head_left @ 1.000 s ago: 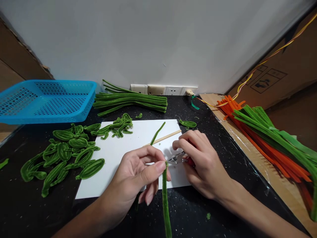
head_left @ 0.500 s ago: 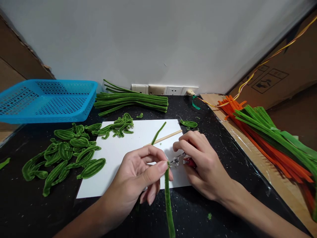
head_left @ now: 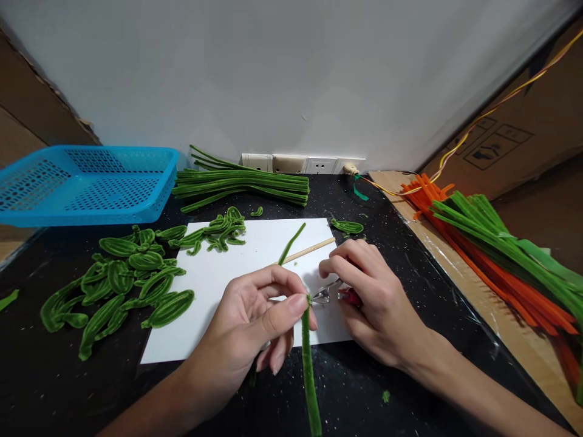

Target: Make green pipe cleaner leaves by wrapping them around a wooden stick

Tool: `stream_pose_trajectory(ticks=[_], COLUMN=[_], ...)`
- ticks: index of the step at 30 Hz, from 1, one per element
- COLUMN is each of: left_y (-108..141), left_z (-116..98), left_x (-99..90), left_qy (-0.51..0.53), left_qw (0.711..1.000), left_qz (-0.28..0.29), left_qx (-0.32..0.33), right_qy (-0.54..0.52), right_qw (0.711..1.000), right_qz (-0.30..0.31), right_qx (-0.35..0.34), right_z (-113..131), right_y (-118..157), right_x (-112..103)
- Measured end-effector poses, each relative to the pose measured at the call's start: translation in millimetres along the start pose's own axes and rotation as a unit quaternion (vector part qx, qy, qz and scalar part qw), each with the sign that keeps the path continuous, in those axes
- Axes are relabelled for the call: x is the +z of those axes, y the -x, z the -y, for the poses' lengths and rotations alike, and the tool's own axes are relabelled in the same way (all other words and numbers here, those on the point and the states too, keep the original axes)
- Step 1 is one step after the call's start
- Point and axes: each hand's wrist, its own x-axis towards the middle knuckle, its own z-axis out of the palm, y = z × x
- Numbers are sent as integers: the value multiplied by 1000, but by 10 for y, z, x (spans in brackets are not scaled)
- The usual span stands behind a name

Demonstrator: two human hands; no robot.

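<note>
Between the thumb and fingers of my left hand (head_left: 266, 321) is a green pipe cleaner (head_left: 308, 364); one length hangs down toward me and a thin end sticks up beyond my fingers. My right hand (head_left: 371, 297) is closed around small pliers (head_left: 322, 295) with a metal head and a red handle, mostly hidden by my fingers. The pliers' tips meet the pipe cleaner right at my left thumb. Underneath lies a white sheet of paper (head_left: 218, 270) with a thin wooden stick (head_left: 310, 250) on it.
Left of the paper lie several looped green pipe-cleaner leaves (head_left: 146, 261). A blue basket (head_left: 91, 212) stands at the back left, beside a bundle of green pipe cleaners (head_left: 246, 185). Orange pipe cleaners (head_left: 505, 285) and brighter green ones lie at the right, near a yellow cable (head_left: 455, 149).
Almost nothing differs. Both hands stay in place with the pliers' tips at the pipe cleaner, and its hanging length has shifted very slightly left.
</note>
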Motion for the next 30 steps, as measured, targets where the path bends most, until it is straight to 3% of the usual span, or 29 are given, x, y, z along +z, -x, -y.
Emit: stream_pose_trajectory(ticks=[30], left_y=[19], left_z=[16], left_x=[2], left_qy=[-56], left_qw=[998], left_qz=[-21], left_qx=[-4], right_qy=[4], right_qw=[1000], right_qz=[6], right_qx=[4], right_z=[20], right_y=[-7], right_x=[2])
